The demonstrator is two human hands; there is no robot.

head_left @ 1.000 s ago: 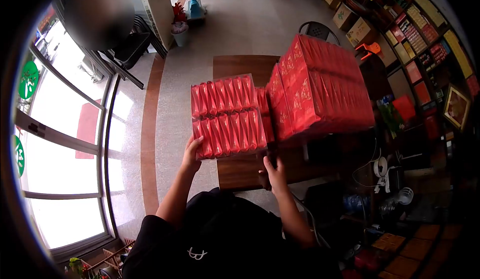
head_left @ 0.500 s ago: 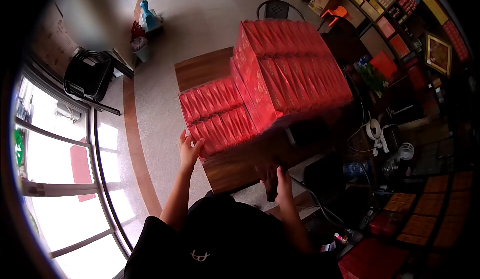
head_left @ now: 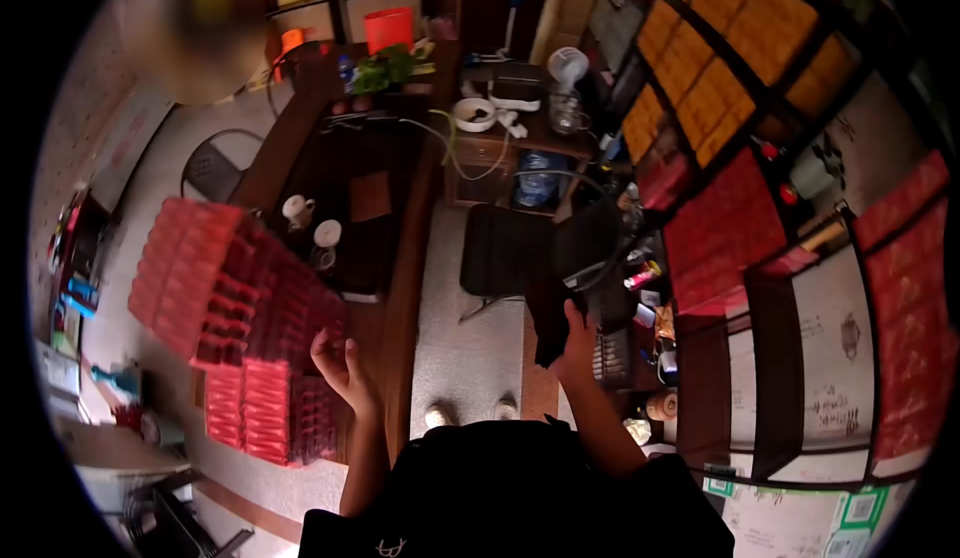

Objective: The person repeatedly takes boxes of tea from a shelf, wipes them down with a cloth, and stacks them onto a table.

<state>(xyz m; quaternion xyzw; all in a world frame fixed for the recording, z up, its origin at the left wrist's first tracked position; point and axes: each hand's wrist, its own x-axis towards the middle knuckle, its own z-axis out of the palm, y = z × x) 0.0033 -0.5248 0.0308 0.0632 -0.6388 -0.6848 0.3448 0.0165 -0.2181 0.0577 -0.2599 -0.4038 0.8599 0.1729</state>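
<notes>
Red foil-like packs in clear wrapping are forming a tall stack (head_left: 215, 283) and a lower stack (head_left: 255, 413) at the left of a dark wooden desk (head_left: 385, 358). The person's left hand (head_left: 345, 373) is hovering beside them, holding nothing, its fingers loosely curled; whether a fingertip is touching the packs is unclear. The right hand (head_left: 575, 343) is gripping a dark, limp item (head_left: 547, 323), too dim to identify, above the aisle. Beyond the stacks, a white lidded mug (head_left: 297, 212) and a white-topped jar (head_left: 326, 235) are standing on the desk, with a leafy green plant (head_left: 388, 70) farther back. A black chair (head_left: 505, 248) is taking up much of the aisle ahead, between the desk and shelving at right, where orange packs (head_left: 725, 18) and a large red box (head_left: 725, 228) are sitting.
</notes>
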